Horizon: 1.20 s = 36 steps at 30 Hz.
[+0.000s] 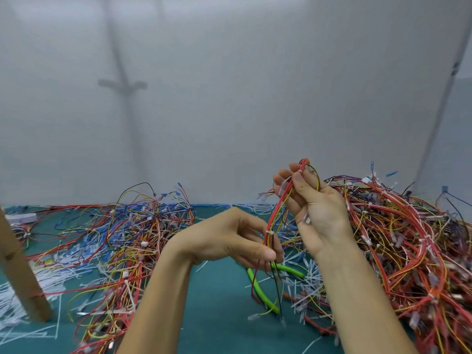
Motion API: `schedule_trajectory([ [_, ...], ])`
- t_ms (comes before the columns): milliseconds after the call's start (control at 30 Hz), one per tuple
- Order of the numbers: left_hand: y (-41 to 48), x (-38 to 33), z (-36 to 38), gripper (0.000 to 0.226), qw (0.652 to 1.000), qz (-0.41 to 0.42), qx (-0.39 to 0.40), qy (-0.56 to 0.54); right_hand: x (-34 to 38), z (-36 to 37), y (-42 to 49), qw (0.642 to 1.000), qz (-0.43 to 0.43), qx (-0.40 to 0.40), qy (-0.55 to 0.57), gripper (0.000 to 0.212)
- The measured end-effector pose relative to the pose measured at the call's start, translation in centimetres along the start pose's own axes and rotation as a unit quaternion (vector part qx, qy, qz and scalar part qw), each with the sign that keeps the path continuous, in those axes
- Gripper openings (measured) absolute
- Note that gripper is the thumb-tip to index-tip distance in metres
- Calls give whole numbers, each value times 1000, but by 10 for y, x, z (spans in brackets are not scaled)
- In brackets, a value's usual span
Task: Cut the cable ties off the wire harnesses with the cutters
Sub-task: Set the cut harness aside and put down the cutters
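Holding one wire harness up above the green-handled cutters, we pinch its top in our right hand and its lower run, just under a white cable tie, in our left hand. Those cutters lie on the green mat, untouched, between two heaps of harnesses.

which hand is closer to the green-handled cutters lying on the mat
Left. The left hand pinches the red and yellow wire harness just above the green-handled cutters, fingertips almost over the handles. The right hand holds the harness's upper end, higher and farther off.
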<state>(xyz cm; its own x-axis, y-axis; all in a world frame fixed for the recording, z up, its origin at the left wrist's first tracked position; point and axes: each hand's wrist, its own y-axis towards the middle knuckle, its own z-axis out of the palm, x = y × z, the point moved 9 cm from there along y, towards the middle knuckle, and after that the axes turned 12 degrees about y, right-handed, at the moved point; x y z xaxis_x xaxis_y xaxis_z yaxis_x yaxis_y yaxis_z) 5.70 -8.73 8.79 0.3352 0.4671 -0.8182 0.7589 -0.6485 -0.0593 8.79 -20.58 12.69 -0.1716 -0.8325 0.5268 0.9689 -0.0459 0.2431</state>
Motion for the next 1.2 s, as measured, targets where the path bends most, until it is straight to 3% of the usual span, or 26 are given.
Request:
schedule_trajectory([
  [100,1,-2,-6,6,999,12,-30,-23,3,-2,1,1000,-5,-6,13,13],
  [167,-1,0,-20,6,994,16,-92,-51,7,-3,2,1000,-4,-8,25,13],
  [267,-9,4,-50,10,962,32,-243,-122,8,-2,2,1000,3,-8,28,14],
  [367,-8,6,-62,13,927,60,-315,-193,3,3,1,1000,17,5,19,17],
  [467,-5,16,-60,17,931,62,-294,-207,3,7,-1,1000,16,19,7,17],
  [533,-2,26,-49,27,964,35,-215,-156,5,7,-2,999,6,26,-34,18],
  [600,3,35,-33,52,985,-7,-129,-115,6,8,-3,995,-3,37,-91,18],
  [633,5,39,-31,59,986,-29,-119,-117,4,11,-4,992,-6,47,-113,19],
  [700,9,42,-37,54,970,-59,-166,-166,0,17,-6,984,-4,74,-160,19],
  [767,14,41,-42,35,924,-56,-216,-310,-6,23,-10,969,5,109,-223,19],
  [833,17,35,-40,42,859,-33,-221,-460,-15,28,-15,948,28,146,-283,20],
  [967,8,34,-51,40,795,-5,-290,-532,-39,30,-26,874,111,231,-412,17],
  [1100,-3,42,-63,22,761,11,-361,-539,-62,19,-35,824,201,265,-459,17],
  [1200,-6,37,-68,18,792,24,-394,-466,-67,12,-34,779,211,269,-525,17],
])
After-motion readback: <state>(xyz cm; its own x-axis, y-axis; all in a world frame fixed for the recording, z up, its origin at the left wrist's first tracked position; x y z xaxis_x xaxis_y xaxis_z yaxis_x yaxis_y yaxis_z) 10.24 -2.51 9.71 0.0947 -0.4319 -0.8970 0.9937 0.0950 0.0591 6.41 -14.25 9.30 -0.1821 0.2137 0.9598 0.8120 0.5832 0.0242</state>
